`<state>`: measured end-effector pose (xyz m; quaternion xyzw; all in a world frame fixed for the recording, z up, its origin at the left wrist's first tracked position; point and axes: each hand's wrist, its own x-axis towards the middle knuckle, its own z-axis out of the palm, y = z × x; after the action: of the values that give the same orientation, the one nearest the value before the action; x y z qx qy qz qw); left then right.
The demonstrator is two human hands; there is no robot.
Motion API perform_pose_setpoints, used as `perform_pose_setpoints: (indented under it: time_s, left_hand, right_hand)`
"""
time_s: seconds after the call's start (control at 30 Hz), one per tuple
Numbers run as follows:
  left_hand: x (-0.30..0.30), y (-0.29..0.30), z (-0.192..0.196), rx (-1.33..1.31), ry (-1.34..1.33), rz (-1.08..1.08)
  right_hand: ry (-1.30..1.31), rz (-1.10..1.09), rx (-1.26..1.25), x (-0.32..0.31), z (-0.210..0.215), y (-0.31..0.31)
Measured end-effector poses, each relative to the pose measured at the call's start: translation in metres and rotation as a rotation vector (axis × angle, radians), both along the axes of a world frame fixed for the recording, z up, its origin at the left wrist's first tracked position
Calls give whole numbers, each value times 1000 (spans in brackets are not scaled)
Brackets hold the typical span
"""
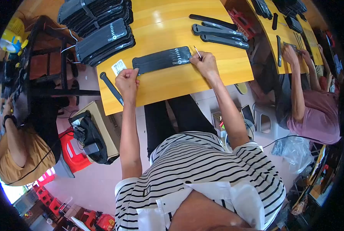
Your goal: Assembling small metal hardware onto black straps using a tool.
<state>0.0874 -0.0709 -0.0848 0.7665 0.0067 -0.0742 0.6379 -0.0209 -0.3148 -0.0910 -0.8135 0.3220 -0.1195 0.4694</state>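
Observation:
A long black pouch with several narrow slots lies flat on the yellow wooden table. My left hand presses down on its left end, fingers curled. My right hand rests at its right end and pinches a thin metal tool that points up and away. A small white label lies just beyond my left hand, and a slim black tool lies by the table's left edge.
Stacks of black pouches fill the far left of the table, with more stacks beyond them. Several black strips lie far right. Another person works at the neighbouring table; a seated person is at left. A box stands below.

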Motion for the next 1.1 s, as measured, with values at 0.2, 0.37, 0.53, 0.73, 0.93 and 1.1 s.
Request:
perform_pose_setpoints:
  time_s: [0.2, 0.37, 0.53, 0.73, 0.93, 1.1]
  left_hand:
    - [1, -1, 0, 7, 4, -10]
    - [-1, -3, 3, 48, -10, -1]
    - [3, -2, -5, 54, -26, 7]
    - [5, -3, -4, 133, -23, 23]
    - [6, -3, -4, 122, -62, 19]
    - [5, -3, -3, 145, -54, 15]
  right_hand:
    - [6, -11, -32, 1, -1, -1]
    - [0, -20, -21, 2, 4, 0]
    - [-10, -16, -70, 3, -4, -2]
    - [27, -19, -83, 5, -1, 2]
    - [38, -30, -127, 5, 5, 5]
    - [62, -22, -123, 6, 10, 6]
